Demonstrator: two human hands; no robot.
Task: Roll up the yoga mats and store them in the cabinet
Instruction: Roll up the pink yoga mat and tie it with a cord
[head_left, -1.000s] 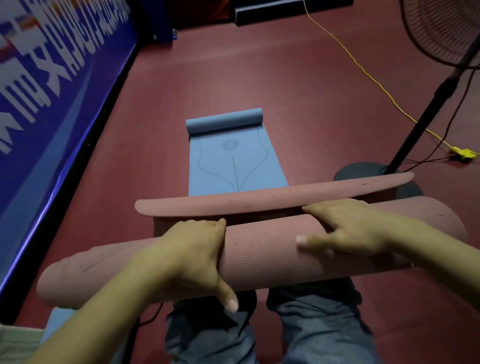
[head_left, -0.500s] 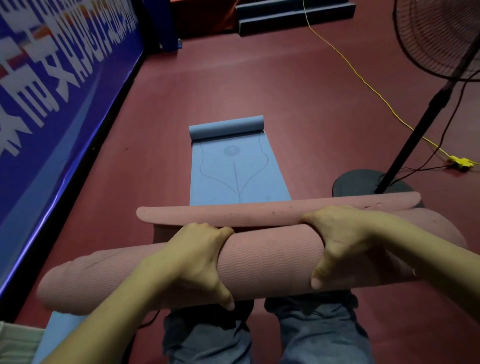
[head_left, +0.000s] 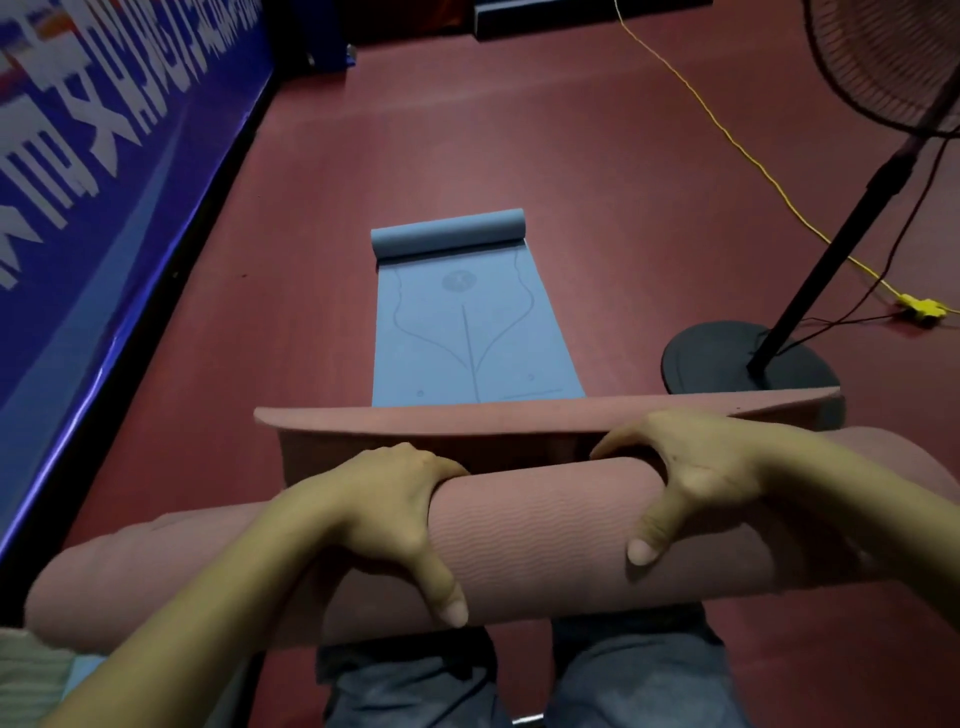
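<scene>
A pink yoga mat (head_left: 535, 540) is rolled into a thick tube that lies crosswise above my knees. Its loose end flap (head_left: 519, 418) sticks out flat beyond the roll. My left hand (head_left: 395, 514) grips the roll left of centre, fingers over the far side and thumb on the near side. My right hand (head_left: 691, 478) grips it right of centre the same way. Further off, a blue yoga mat (head_left: 467, 332) lies flat on the floor, with its far end curled into a small roll (head_left: 447, 234). No cabinet is in view.
A standing fan's round black base (head_left: 727, 364) and pole (head_left: 852, 228) are close on the right. A yellow cable (head_left: 727, 135) with a plug block (head_left: 922, 305) crosses the red floor. A blue banner wall (head_left: 104, 182) runs along the left.
My right hand went from lying flat on the roll to curling round it. Both hands have turned the roll further, and the loose flap is shorter.
</scene>
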